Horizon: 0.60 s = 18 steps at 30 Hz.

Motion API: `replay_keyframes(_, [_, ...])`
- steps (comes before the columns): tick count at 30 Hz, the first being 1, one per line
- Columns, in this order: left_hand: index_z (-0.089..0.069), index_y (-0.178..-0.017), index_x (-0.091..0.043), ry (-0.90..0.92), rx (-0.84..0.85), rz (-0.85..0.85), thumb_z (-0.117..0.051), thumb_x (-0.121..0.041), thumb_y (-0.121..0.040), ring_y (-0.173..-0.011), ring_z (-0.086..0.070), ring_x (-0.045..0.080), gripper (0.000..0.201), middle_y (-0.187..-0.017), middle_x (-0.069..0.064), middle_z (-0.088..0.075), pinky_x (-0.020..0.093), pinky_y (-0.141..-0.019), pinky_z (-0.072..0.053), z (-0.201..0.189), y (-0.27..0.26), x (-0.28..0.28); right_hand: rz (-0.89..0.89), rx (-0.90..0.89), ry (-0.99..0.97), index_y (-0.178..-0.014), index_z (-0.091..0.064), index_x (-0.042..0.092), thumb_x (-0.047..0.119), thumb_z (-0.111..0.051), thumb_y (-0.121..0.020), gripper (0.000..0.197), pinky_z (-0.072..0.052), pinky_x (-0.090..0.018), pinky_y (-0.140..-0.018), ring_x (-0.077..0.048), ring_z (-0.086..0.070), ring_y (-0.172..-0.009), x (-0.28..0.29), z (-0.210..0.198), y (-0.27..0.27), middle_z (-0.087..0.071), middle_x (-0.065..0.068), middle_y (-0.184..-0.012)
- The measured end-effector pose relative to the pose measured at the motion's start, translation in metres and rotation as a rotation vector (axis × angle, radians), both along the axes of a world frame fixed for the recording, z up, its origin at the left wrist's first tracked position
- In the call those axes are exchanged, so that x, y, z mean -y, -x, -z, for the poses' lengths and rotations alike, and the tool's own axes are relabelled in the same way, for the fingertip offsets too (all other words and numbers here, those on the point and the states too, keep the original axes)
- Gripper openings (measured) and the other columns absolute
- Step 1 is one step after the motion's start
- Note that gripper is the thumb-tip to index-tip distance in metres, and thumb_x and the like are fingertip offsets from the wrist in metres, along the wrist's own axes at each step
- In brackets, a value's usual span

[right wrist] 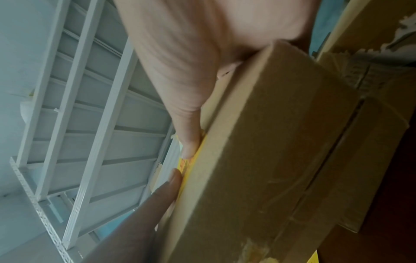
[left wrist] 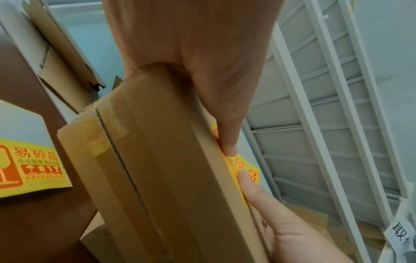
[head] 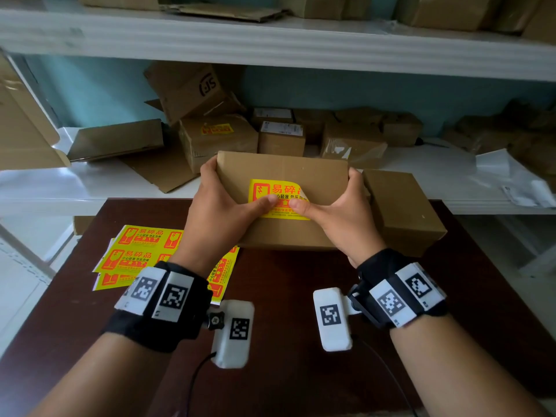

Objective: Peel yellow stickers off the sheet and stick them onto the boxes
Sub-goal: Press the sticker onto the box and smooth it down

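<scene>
A flat cardboard box [head: 282, 173] is held tilted above the dark table between both hands. A yellow sticker [head: 270, 189] with red print lies on its top face, its upper right corner curling up. My left hand [head: 222, 206] grips the box's left side, thumb pressing the sticker's middle. My right hand [head: 340, 212] grips the right side, thumb on the sticker beside the left thumb. In the left wrist view the box [left wrist: 162, 160] fills the centre and both thumbs press the sticker [left wrist: 245, 169]. The right wrist view shows the box [right wrist: 258, 160] and the sticker's edge [right wrist: 188, 162].
Sticker sheets [head: 141, 251] lie on the dark table [head: 285, 341] at the left, partly under my left wrist. A second brown box [head: 400, 206] stands right of the held one. The white shelf [head: 90, 182] behind carries several cartons, one [head: 216, 139] with a yellow sticker.
</scene>
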State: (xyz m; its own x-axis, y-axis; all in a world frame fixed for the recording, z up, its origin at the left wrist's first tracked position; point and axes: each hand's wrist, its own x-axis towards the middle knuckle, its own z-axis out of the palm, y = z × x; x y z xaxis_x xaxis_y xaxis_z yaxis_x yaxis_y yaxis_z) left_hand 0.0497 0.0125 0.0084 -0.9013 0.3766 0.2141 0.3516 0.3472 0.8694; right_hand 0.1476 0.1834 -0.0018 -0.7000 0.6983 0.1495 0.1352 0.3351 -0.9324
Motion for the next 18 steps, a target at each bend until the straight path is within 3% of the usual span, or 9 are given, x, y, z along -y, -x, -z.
replay_keyframes(5, [-0.023,-0.149,-0.029,-0.012,-0.002,0.009,-0.081,-0.053,-0.072,-0.120,-0.052,0.014,0.100,-0.137,-0.006,-0.049,0.038,-0.098,-0.052,0.0010,-0.0015,0.0015,-0.002,-0.055,0.044,-0.145,-0.036,0.020,0.036,-0.094,-0.064,0.101,-0.051,-0.040,-0.104,-0.006,-0.062,-0.115,-0.0009,0.0010,-0.0021,-0.062,0.010,-0.129])
replay_keyframes(13, [-0.024,-0.148,-0.029,-0.043,-0.005,0.005,-0.082,-0.052,-0.071,-0.120,-0.053,0.014,0.099,-0.131,-0.009,-0.049,0.042,-0.099,-0.052,0.0044,-0.0030,0.0001,0.048,-0.128,0.054,-0.129,-0.052,0.022,0.030,-0.087,-0.076,0.065,-0.059,-0.035,-0.091,-0.001,-0.068,-0.098,-0.0002,0.0003,-0.0033,-0.068,0.011,-0.112])
replay_keyframes(18, [-0.024,-0.148,-0.030,-0.059,-0.016,-0.001,-0.083,-0.050,-0.071,-0.119,-0.052,0.012,0.100,-0.128,-0.012,-0.046,0.039,-0.097,-0.053,0.0047,-0.0057,-0.0007,0.057,-0.157,0.096,-0.124,-0.052,0.023,0.027,-0.087,-0.077,0.058,-0.060,-0.034,-0.090,-0.002,-0.069,-0.096,-0.0025,-0.0009,-0.0047,-0.069,0.009,-0.110])
